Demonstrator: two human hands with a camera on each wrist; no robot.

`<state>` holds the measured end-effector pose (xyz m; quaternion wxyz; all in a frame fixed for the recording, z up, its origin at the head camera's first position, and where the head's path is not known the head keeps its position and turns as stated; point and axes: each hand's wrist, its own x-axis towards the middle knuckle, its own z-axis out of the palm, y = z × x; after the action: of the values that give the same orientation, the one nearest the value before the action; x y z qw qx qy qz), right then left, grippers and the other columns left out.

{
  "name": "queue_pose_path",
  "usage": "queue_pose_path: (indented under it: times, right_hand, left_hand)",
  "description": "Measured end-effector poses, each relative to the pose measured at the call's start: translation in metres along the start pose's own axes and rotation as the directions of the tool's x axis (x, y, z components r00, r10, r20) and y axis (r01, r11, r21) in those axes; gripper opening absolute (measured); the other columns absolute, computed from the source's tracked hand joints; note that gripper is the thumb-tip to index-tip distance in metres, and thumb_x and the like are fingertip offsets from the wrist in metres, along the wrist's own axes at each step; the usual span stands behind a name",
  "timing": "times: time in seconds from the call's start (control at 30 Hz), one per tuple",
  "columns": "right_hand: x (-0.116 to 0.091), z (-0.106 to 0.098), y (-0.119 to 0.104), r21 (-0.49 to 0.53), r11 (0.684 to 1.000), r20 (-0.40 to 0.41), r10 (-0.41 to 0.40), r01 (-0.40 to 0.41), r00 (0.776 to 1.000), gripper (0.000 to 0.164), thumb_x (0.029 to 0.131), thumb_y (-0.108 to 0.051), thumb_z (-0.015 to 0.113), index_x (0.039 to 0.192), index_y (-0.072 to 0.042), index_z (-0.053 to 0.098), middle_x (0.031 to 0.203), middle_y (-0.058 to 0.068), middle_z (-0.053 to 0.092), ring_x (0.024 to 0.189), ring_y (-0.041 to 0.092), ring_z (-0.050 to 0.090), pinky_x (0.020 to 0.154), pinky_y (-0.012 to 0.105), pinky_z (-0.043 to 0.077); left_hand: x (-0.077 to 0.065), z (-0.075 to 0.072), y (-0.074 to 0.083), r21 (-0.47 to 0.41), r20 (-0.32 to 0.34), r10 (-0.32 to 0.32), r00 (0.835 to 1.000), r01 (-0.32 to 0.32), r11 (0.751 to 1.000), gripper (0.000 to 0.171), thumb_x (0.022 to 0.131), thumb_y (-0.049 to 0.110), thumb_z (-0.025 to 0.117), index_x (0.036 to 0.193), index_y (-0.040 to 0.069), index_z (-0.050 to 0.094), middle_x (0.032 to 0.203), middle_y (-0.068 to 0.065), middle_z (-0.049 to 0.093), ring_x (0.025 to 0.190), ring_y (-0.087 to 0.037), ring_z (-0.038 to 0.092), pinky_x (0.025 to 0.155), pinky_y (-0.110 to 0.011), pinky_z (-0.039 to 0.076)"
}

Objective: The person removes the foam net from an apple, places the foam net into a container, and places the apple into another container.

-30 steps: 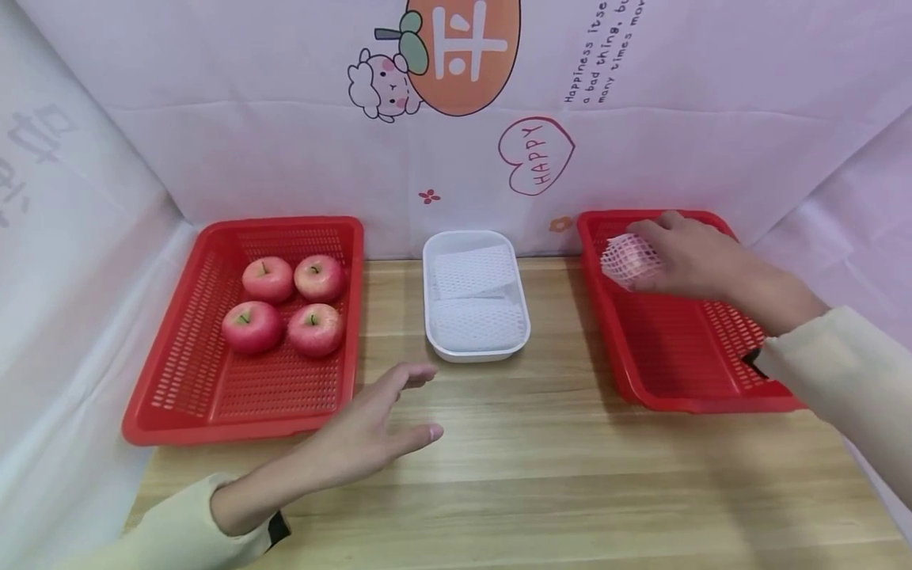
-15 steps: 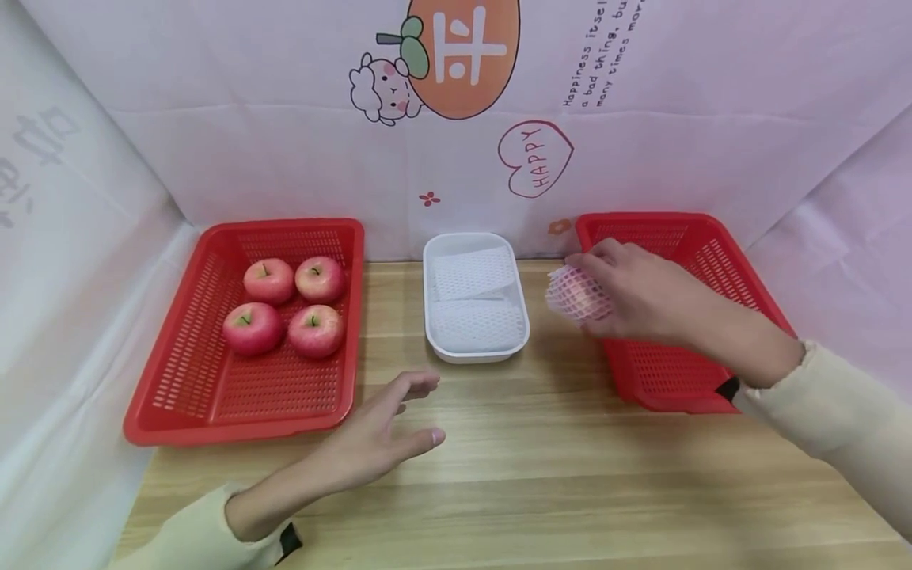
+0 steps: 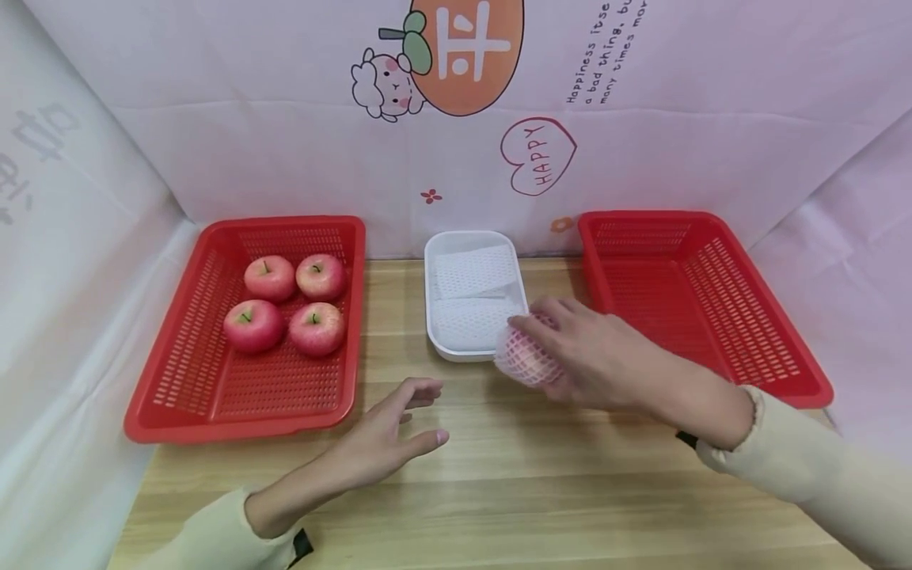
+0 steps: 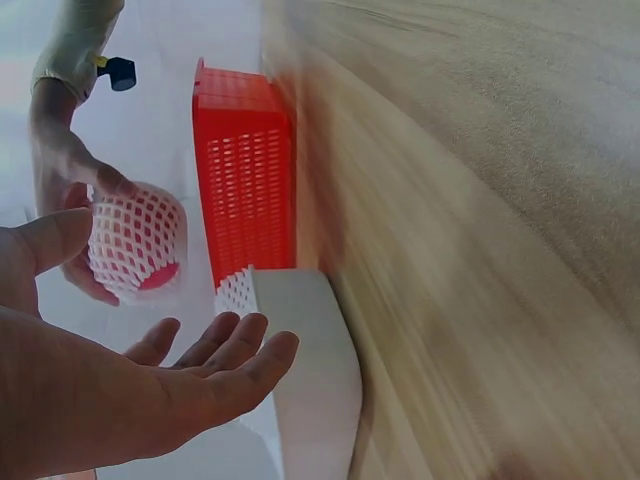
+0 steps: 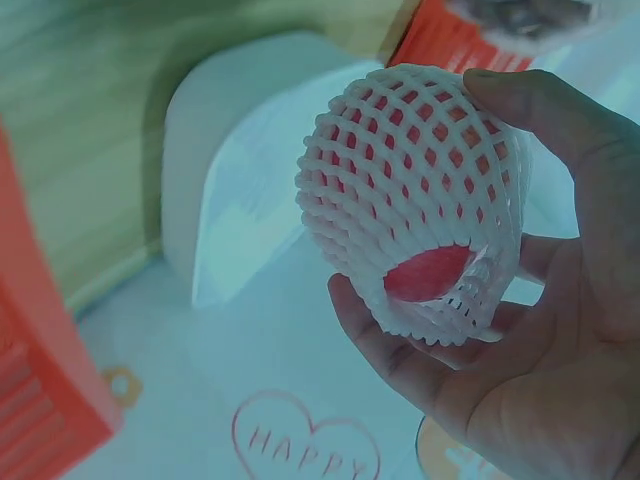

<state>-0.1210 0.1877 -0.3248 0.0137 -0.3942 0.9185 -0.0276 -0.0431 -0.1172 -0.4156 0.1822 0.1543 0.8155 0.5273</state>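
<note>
My right hand [image 3: 602, 356] grips an apple [image 3: 526, 358] wrapped in a white foam net [image 5: 420, 150]. Held above the table, the apple overlaps the near right corner of the white tray [image 3: 431, 305] in the head view. A bare red patch of its skin shows through the net's opening in the right wrist view. Over the table in front of the tray, my left hand [image 3: 378, 447] holds nothing; its fingers are loosely bent and the thumb is spread apart. Flat foam nets [image 3: 473, 271] lie inside the tray.
At the left stands a red basket [image 3: 242, 404] with several unwrapped apples [image 3: 254, 326] in it. Another red basket [image 3: 691, 297] stands at the right, partly behind my right arm. A white printed cloth [image 3: 285, 158] hangs along the back of the wooden table [image 3: 499, 491].
My right hand has lifted the netted apple out of the right basket and carried it left and nearer, to the tray's near right corner. The left hand has barely shifted.
</note>
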Motion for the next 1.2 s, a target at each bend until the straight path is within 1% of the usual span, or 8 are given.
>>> queue_pose_path:
  times: [0.17, 0.4, 0.67, 0.8, 0.9, 0.97, 1.1, 1.2]
  right_hand:
    - [0.001, 0.019, -0.017, 0.006, 0.998, -0.003, -0.062, 0.062, 0.998, 0.084, 0.073, -0.034, 0.096, 0.145, -0.013, 0.059, 0.132, 0.013, 0.062, 0.115, 0.032, 0.065, 0.072, 0.044, 0.065]
    - [0.005, 0.049, -0.035, 0.083, 0.99, 0.0, -0.116, 0.116, 0.993, 0.082, 0.072, -0.034, 0.095, 0.143, -0.015, 0.058, 0.127, 0.007, 0.061, 0.102, 0.024, 0.067, 0.064, 0.039, 0.062]
    - [0.011, 0.082, -0.045, 0.124, 0.982, 0.015, -0.146, 0.143, 0.989, 0.077, 0.078, -0.041, 0.092, 0.142, -0.013, 0.059, 0.124, 0.006, 0.061, 0.112, 0.025, 0.065, 0.075, 0.042, 0.063]
    - [0.011, 0.092, -0.045, 0.129, 0.982, -0.003, -0.142, 0.141, 0.99, 0.076, 0.079, -0.041, 0.091, 0.142, -0.013, 0.059, 0.126, 0.007, 0.061, 0.115, 0.027, 0.064, 0.079, 0.045, 0.064]
    - [0.012, 0.096, -0.045, 0.125, 0.982, -0.025, -0.141, 0.143, 0.99, 0.074, 0.079, -0.041, 0.09, 0.141, -0.013, 0.06, 0.126, 0.007, 0.061, 0.114, 0.027, 0.064, 0.079, 0.044, 0.064]
    - [0.012, 0.099, -0.044, 0.124, 0.982, -0.026, -0.141, 0.143, 0.99, 0.073, 0.08, -0.04, 0.09, 0.141, -0.013, 0.06, 0.126, 0.008, 0.061, 0.115, 0.028, 0.064, 0.078, 0.045, 0.064]
    - [0.011, 0.105, -0.044, 0.125, 0.982, -0.009, -0.141, 0.141, 0.99, 0.073, 0.082, -0.041, 0.088, 0.143, -0.014, 0.059, 0.128, 0.009, 0.061, 0.115, 0.029, 0.065, 0.077, 0.047, 0.065]
    - [0.011, 0.109, -0.044, 0.115, 0.983, -0.016, -0.145, 0.146, 0.989, 0.074, 0.083, -0.043, 0.088, 0.144, -0.014, 0.058, 0.13, 0.009, 0.061, 0.117, 0.029, 0.065, 0.078, 0.047, 0.065]
  left_hand:
    - [0.0, 0.002, -0.008, -0.055, 0.007, -0.006, 1.0, 0.007, 0.998, 0.06, 0.101, 0.028, 0.074, 0.149, 0.004, 0.049, 0.149, -0.023, 0.057, 0.139, -0.041, 0.055, 0.116, -0.063, 0.043]
    - [0.002, 0.006, -0.018, -0.096, 0.009, -0.039, 0.999, 0.039, 0.995, 0.058, 0.102, 0.023, 0.072, 0.149, 0.001, 0.048, 0.149, -0.026, 0.055, 0.139, -0.044, 0.054, 0.117, -0.062, 0.042]
    - [0.004, 0.007, -0.025, -0.11, -0.005, -0.087, 0.996, 0.086, 0.99, 0.06, 0.101, 0.025, 0.073, 0.149, -0.001, 0.047, 0.149, -0.027, 0.055, 0.139, -0.045, 0.054, 0.117, -0.062, 0.041]
    - [0.004, 0.007, -0.029, -0.113, -0.001, -0.096, 0.995, 0.096, 0.989, 0.061, 0.101, 0.025, 0.073, 0.15, -0.001, 0.046, 0.15, -0.027, 0.054, 0.14, -0.045, 0.053, 0.119, -0.062, 0.04]
    - [0.004, 0.008, -0.03, -0.12, 0.005, -0.091, 0.996, 0.091, 0.989, 0.06, 0.102, 0.024, 0.072, 0.149, -0.001, 0.046, 0.15, -0.028, 0.053, 0.14, -0.046, 0.053, 0.119, -0.063, 0.039]
    - [0.004, 0.008, -0.03, -0.124, 0.013, -0.086, 0.996, 0.087, 0.989, 0.06, 0.102, 0.024, 0.072, 0.149, -0.002, 0.045, 0.15, -0.03, 0.053, 0.14, -0.048, 0.052, 0.118, -0.065, 0.038]
    - [0.005, 0.008, -0.03, -0.126, 0.02, -0.096, 0.995, 0.098, 0.987, 0.059, 0.102, 0.022, 0.071, 0.149, -0.002, 0.045, 0.149, -0.029, 0.053, 0.14, -0.047, 0.052, 0.117, -0.066, 0.039]
    - [0.006, 0.009, -0.03, -0.123, 0.024, -0.106, 0.994, 0.108, 0.986, 0.058, 0.102, 0.022, 0.07, 0.149, -0.002, 0.045, 0.149, -0.028, 0.054, 0.14, -0.047, 0.052, 0.116, -0.067, 0.04]
